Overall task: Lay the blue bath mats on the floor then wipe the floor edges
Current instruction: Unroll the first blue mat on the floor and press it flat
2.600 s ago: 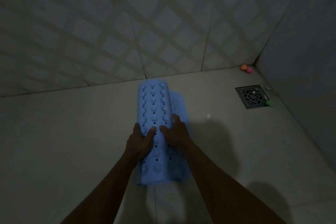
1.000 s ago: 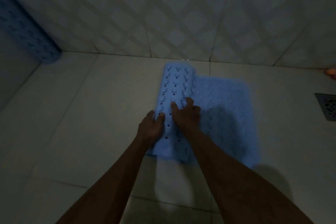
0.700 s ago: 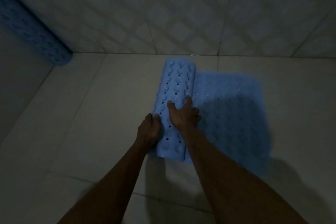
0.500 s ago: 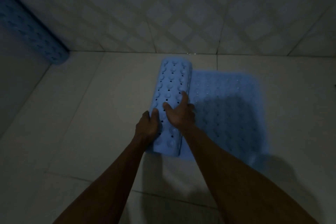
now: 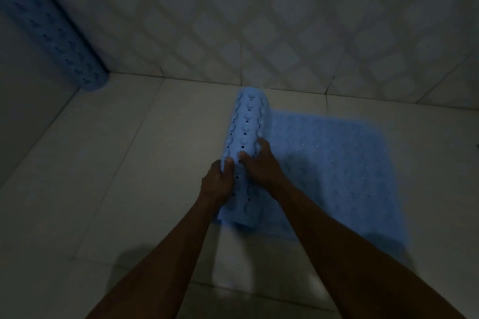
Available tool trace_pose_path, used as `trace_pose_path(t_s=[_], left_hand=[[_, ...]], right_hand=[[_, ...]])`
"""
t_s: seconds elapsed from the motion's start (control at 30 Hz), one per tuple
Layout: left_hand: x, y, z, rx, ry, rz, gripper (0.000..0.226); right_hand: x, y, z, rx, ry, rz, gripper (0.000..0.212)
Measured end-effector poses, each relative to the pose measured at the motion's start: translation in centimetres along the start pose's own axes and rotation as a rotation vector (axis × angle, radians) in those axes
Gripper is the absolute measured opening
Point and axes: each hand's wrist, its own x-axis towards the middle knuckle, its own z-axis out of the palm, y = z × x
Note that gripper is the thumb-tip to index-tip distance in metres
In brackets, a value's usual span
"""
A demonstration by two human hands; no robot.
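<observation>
While 2 hands point(image 5: 241, 173) grip, 2 mats point(image 5: 337, 163)

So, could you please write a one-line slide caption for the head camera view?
Both hands, left and right, unroll a blue bath mat across the tiled floor.

Both forearms point(image 5: 337, 248) bare, no sleeves; hands point(image 5: 217, 184) apparently ringless in dim light.

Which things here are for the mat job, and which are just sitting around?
For the job:
- half-unrolled blue mat, both hands on its roll
- left hand
- right hand
- second rolled blue mat, leaning in the left corner
- floor

Just there:
- patterned wall tiles
</observation>
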Motion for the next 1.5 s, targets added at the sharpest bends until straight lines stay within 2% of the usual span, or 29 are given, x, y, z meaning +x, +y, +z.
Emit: trace_pose_path(t_s=[0.17, 0.27, 0.3, 0.5, 0.63, 0.73, 0.8, 0.97, 1.1, 1.2, 1.33, 1.5], left_hand=[[1.1, -1.8, -2.9, -0.038, -0.008, -0.035, 0.056], [1.8, -3.0, -3.8, -0.022, -0.018, -0.024, 0.051], [2.1, -3.4, -4.0, -0.019, -0.025, -0.014, 0.049], [2.9, -5.1, -5.0, 0.015, 0.064, 0.010, 0.046], [2.8, -6.3, -5.3, -0.015, 0.119, 0.036, 0.043], [2.8, -6.8, -6.2, -0.048, 0.065, 0.072, 0.063], [3.1, -7.7, -6.6, -0.045, 0.091, 0.102, 0.078], [3.2, -9.5, -7.3, -0.003, 0.155, 0.164, 0.056], [3.3, -9.9, -8.1, 0.044, 0.230, 0.171, 0.061], [3.0, -9.6, -8.4, 0.074, 0.220, 0.150, 0.066], [3.1, -10.1, -9.2, 0.246, 0.197, 0.146, 0.079], [4.4, -11.6, -10.2, 0.322, 0.228, 0.162, 0.060]], right_hand=[[-0.2, -1.1, 2.3, -0.075, 0.004, 0.079, 0.069], [0.2, -1.8, 4.1, -0.150, -0.013, 0.099, 0.036], [0.4, -2.0, 4.6, -0.182, -0.011, 0.102, 0.032], [1.3, -3.2, 6.9, -0.254, -0.010, 0.095, 0.041], [1.8, -3.0, 7.8, -0.215, -0.017, 0.069, 0.032], [2.4, -3.6, 8.6, -0.204, -0.022, 0.014, 0.034], [3.1, -3.9, 9.5, -0.195, -0.023, -0.028, 0.034], [3.8, -4.0, 10.9, -0.304, -0.052, -0.066, 0.046], [3.9, -3.6, 12.0, -0.439, -0.117, -0.147, 0.052], [4.2, -3.2, 13.1, -0.428, -0.151, -0.223, 0.056], [4.8, -3.9, 14.7, -0.367, -0.163, -0.266, 0.057], [4.6, -4.7, 16.0, -0.269, -0.164, -0.274, 0.054]])
